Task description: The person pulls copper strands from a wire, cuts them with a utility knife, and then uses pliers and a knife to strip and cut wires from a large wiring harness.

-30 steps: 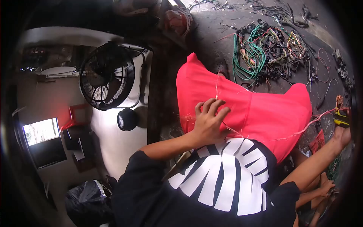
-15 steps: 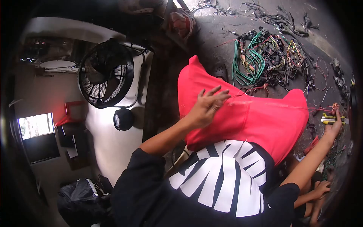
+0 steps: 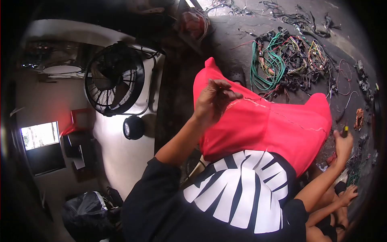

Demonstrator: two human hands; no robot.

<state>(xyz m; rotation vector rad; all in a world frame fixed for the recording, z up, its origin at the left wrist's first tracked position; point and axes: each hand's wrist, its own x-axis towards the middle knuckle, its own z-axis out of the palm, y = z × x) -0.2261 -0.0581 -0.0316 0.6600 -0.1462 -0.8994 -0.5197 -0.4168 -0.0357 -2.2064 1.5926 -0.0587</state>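
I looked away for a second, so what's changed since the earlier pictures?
The right hand has come away from the orange bundle towards the body, holding a yellow-tipped tool. The left hand has moved forward. The wire pile and fan stayed put.

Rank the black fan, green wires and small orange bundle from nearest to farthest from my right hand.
1. Orange bundle: just ahead of your right hand.
2. Green wires: farther ahead, leftward.
3. Black fan: far left.
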